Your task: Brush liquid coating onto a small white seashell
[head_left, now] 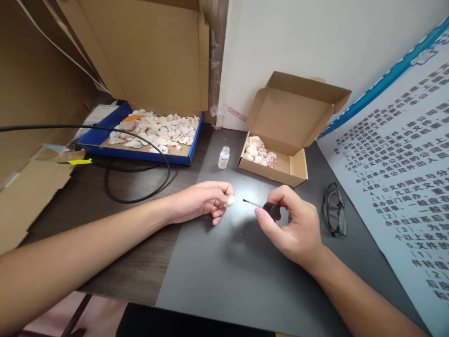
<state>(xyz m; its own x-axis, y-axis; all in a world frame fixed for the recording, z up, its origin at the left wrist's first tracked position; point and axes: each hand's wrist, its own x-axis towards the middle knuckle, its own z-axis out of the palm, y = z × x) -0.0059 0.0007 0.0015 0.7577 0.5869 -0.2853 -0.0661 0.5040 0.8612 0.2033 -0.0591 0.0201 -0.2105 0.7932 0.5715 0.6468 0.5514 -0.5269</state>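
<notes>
My left hand (206, 201) is closed in a pinch on a small white seashell (229, 201), held above the dark mat. Opposite it, my right hand (293, 224) grips the black cap of a small brush (253, 204), whose thin stem and dark tip point left toward the shell. A short gap separates the brush tip from the shell. Behind both hands stands a small open glass bottle (223, 158) with a white label, upright and uncapped. To its right, an open cardboard box (273, 174) holds several shells at its left side.
A blue-edged box (140, 154) full of shells sits at the back left, its lid raised. A black cable (136, 200) loops in front of it. Safety glasses (334, 209) lie on the right, beside a printed sheet (396, 154). Cardboard flaps (38, 192) lie at left.
</notes>
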